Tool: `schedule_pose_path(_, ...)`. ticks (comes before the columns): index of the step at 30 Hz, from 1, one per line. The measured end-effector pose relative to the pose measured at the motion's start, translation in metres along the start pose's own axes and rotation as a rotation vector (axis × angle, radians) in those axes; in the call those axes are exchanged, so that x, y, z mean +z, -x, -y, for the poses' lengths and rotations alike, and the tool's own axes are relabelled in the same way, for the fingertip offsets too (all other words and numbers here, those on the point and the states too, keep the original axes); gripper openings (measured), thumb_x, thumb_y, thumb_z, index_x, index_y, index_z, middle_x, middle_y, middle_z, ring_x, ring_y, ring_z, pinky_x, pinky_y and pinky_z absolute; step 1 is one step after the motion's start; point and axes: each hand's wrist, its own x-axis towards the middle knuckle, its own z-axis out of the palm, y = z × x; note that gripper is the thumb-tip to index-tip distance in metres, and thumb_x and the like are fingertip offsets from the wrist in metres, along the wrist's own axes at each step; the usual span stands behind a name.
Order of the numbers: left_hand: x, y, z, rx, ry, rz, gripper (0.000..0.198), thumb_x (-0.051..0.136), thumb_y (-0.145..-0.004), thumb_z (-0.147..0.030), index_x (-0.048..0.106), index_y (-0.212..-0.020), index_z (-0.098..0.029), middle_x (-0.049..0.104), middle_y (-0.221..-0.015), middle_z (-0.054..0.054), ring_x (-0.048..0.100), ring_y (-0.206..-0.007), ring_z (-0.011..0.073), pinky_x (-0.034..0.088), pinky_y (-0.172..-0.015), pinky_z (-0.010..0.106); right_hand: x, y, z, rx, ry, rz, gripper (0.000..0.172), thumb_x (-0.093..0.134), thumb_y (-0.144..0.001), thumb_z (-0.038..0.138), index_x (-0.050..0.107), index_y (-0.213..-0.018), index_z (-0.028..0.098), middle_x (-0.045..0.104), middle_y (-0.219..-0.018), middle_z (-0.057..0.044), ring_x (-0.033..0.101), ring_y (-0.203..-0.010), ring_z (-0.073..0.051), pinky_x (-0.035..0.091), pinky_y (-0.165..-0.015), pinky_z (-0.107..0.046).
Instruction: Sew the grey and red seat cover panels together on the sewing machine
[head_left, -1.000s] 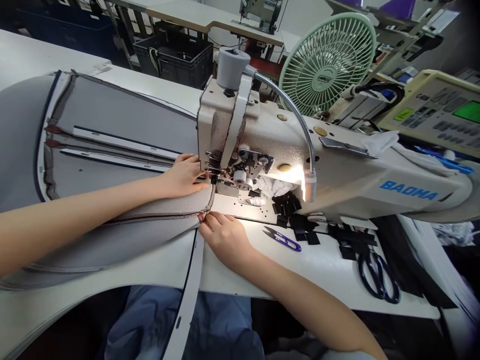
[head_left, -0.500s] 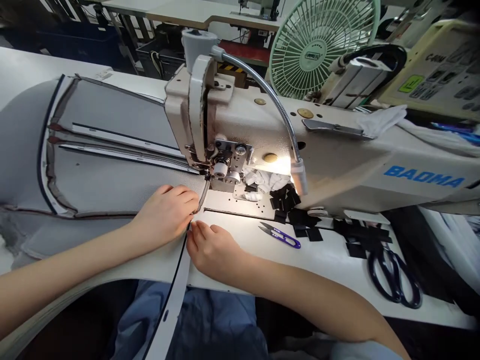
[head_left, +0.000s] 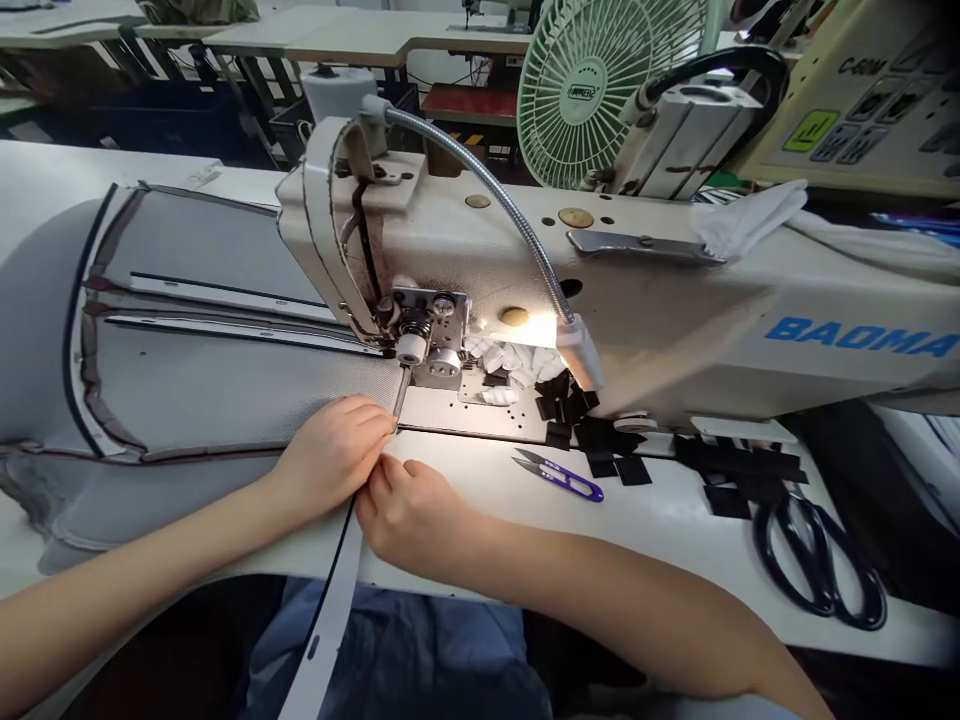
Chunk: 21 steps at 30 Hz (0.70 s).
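Grey mesh fabric [head_left: 217, 390] with dark edges and white strips lies left of the sewing machine [head_left: 480, 250], its near corner edge running to the needle area. My left hand [head_left: 337, 450] is closed on the fabric's edge just in front of the presser area. Touching it, my right hand [head_left: 412, 515] pinches a long white strip [head_left: 334, 610] with a black border, which hangs down over the table's front edge. The fingertips of both hands meet, and what lies between them is partly hidden. The needle is too small to make out.
Purple thread snips [head_left: 562, 475] lie right of my right hand. Black fabric pieces [head_left: 600, 440] and dark-handled scissors [head_left: 821, 560] are farther right. A lamp on a flexible neck [head_left: 577, 350] lights the machine bed. Behind stands a green fan [head_left: 581, 95].
The view has shifted, so the machine appears further left and the scissors further right. Both hands keep their hold near the fabric's edge, with little visible change.
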Motion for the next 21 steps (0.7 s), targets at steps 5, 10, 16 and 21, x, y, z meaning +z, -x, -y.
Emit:
schedule_pose_path(5, 0.001, -0.006, 0.004, -0.017, -0.006, -0.009, 0.032, 0.041, -0.096, -0.015, 0.070, -0.083, -0.019, 0.073, -0.089, 0.008, 0.063, -0.088, 0.0227, 0.050, -0.081, 0.039, 0.001, -0.002, -0.009, 0.043, -0.033, 0.054, 0.026, 0.042, -0.093, 0.005, 0.066, -0.085, 0.011, 0.070, -0.079, -0.015, 0.059, -0.072, -0.023, 0.038, -0.051, -0.032)
schedule_pose_path(10, 0.006, -0.023, 0.019, -0.058, -0.009, 0.017, 0.030, 0.043, -0.095, -0.018, 0.070, -0.080, -0.020, 0.072, -0.086, 0.007, 0.064, -0.089, 0.0227, 0.048, -0.081, 0.038, 0.000, -0.009, -0.026, 0.122, -0.060, 0.137, 0.029, 0.040, -0.096, 0.004, 0.067, -0.090, 0.012, 0.071, -0.093, -0.016, 0.060, -0.083, -0.022, 0.042, -0.059, -0.032)
schedule_pose_path(16, 0.003, -0.040, 0.026, -0.079, -0.036, 0.052, 0.032, 0.041, -0.095, -0.018, 0.070, -0.082, -0.019, 0.071, -0.085, 0.007, 0.063, -0.086, 0.0212, 0.046, -0.081, 0.035, -0.002, -0.014, -0.041, 0.221, -0.107, 0.244, 0.028, 0.040, -0.095, 0.004, 0.067, -0.100, 0.011, 0.070, -0.106, -0.016, 0.061, -0.094, -0.024, 0.043, -0.064, -0.033)
schedule_pose_path(21, -0.015, -0.025, 0.021, -0.135, -0.368, 0.054, 0.034, 0.043, -0.100, -0.035, 0.067, -0.112, -0.015, 0.069, -0.098, 0.014, 0.062, -0.092, 0.0300, 0.042, -0.075, 0.040, -0.009, -0.012, -0.034, 0.260, -0.186, 0.199, 0.023, 0.044, -0.094, 0.009, 0.065, -0.102, 0.012, 0.069, -0.109, -0.013, 0.062, -0.094, -0.023, 0.043, -0.074, -0.038)
